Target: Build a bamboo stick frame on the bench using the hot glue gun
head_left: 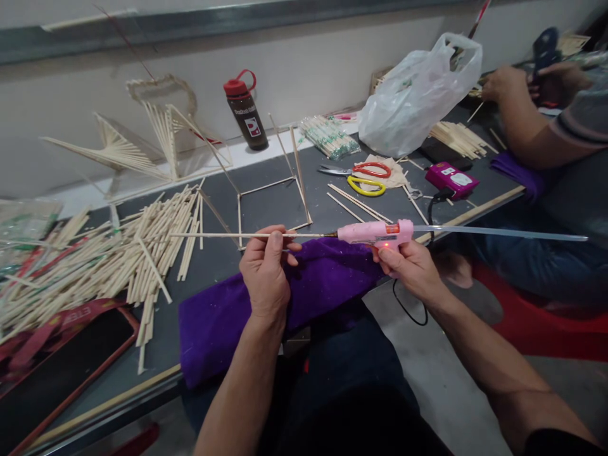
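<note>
Between the thumb and fingers of my left hand (267,272) is a thin wooden stick (213,235), held level. My right hand (411,266) grips a pink glue gun (375,234), its small red light lit and its nozzle at the right end of the stick. A long clear glue stick (498,233) juts from the back of the gun. Behind my left hand, an open frame of joined sticks (266,186) stands on the dark table (216,269). A purple cloth (213,323) lies over the table's front edge under my hands.
Many loose sticks (114,253) and a phone (71,367) lie left. Behind are a stick model (118,152), a bottle (247,117), scissors (363,177), a plastic bag (418,95) and a purple box (451,180) with a cable. Another person's hands (508,85) work at right.
</note>
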Demonstrator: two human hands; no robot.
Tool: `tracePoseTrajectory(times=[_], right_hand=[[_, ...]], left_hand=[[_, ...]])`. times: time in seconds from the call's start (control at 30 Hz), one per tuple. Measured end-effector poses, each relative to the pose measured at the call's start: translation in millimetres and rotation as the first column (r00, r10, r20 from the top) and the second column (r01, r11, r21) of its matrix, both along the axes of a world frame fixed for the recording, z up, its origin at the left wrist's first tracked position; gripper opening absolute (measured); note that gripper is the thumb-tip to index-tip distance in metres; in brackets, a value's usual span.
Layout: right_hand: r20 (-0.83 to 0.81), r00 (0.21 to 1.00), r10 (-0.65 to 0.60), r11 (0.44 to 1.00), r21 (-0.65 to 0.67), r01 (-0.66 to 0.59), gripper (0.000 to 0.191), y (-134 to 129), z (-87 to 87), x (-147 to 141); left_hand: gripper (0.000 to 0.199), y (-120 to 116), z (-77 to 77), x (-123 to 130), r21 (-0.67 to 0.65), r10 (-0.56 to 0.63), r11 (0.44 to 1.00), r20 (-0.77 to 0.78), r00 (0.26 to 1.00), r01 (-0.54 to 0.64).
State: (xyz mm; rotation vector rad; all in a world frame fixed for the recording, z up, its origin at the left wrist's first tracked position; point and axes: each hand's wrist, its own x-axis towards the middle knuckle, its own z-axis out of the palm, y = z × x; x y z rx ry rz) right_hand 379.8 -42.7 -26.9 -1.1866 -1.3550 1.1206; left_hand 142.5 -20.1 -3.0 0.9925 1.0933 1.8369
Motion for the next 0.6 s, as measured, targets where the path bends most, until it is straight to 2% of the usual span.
tracePoseTrajectory(times=[0.6], right_hand=[[-0.001,1.0,0.018,1.0,0.005,-0.018,0.039,0.7,-1.3,-1.3]], left_hand=[[0.025,-1.2,1.4,1.2,-0.01,0.011,1.0,-0.017,1.0,-0.011]])
